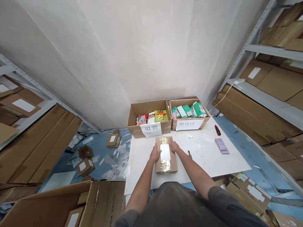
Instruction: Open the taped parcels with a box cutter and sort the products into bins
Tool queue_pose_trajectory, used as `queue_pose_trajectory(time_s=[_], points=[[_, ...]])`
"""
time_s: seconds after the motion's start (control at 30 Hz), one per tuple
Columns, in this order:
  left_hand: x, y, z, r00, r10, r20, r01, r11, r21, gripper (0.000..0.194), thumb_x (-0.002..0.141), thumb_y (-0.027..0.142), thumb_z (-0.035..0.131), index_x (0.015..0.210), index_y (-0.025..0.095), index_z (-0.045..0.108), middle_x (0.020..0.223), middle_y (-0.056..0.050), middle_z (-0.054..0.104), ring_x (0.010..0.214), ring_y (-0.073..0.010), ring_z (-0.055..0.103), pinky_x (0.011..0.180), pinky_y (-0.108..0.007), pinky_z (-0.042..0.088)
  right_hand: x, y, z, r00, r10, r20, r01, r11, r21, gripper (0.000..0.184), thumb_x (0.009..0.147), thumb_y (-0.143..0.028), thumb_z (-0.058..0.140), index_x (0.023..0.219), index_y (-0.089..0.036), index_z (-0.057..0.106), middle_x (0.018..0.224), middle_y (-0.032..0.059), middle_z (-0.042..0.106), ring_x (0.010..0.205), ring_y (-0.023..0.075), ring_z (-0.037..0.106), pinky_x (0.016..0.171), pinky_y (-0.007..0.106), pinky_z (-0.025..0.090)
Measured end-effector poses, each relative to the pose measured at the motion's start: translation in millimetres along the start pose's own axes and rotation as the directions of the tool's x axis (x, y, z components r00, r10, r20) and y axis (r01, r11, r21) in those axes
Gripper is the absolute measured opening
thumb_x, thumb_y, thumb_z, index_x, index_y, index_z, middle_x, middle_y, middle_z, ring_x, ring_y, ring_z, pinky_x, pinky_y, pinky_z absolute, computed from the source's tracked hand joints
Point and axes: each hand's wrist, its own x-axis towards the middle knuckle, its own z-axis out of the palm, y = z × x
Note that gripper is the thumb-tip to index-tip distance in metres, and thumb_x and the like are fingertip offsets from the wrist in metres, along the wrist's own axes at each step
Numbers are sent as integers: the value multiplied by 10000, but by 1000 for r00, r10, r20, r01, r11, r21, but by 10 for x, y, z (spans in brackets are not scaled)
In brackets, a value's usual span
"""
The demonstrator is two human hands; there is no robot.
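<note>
A taped cardboard box (166,165) with a white label (165,152) on top lies on the white table (142,170) in front of me. My left hand (155,154) grips its left side, the thumb near the label. On the opposite side my right hand (174,146) holds the box's right edge. Clear tape runs across the far and near ends of the box, which looks sealed. Just right of my right forearm lies a yellow and black cutter (189,154), partly hidden by the arm.
Behind stand an open carton of books (136,130) and an open carton of green-and-white packs (174,126), both with paper signs. A red and black knife (217,130) lies on the right. A large open carton (109,198) stands at lower left. Box-filled shelves flank both sides.
</note>
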Motion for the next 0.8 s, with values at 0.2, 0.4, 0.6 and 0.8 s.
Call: queue_pose_trajectory(time_s=[0.2, 0.4, 0.6, 0.8], points=[[-528, -559, 183, 996, 82, 48, -83, 996, 21, 960, 848, 508, 716, 1647, 246, 252, 1740, -117, 170, 1597, -321, 187, 1270, -466, 263, -605, 599, 359, 983, -170, -71, 175, 982, 67, 894, 891, -307, 646, 1669, -269, 207, 1651, 128, 376, 1467, 298, 432, 1173, 408, 359], [-879, -802, 190, 961, 147, 236, -133, 988, -71, 1306, 591, 365, 922, 1665, 289, 183, 1705, -102, 290, 1557, -336, 302, 1260, -451, 309, -1119, 801, 675, 937, -206, 282, 178, 977, 121, 1245, 690, -378, 891, 1679, -297, 139, 1538, 162, 511, 1353, 355, 552, 1079, 426, 428], [-402, -216, -388, 991, 132, -20, -134, 976, -171, 889, 906, 522, 653, 1656, 315, 222, 1490, -75, 611, 1211, -272, 689, 1065, -411, 525, -717, 285, -116, 965, -263, -17, 263, 964, 31, 741, 1017, -539, 528, 1656, -284, 253, 1173, 111, 740, 1068, 296, 689, 914, 352, 473], [275, 269, -394, 980, 184, -79, -193, 973, -130, 786, 938, 514, 594, 1623, 227, 338, 1642, -111, 424, 1515, -288, 399, 1245, -438, 327, 10, -345, -550, 984, -43, -175, 33, 998, -60, 573, 1101, -425, 292, 1649, -260, 276, 1241, 133, 726, 1123, 286, 682, 943, 350, 459]])
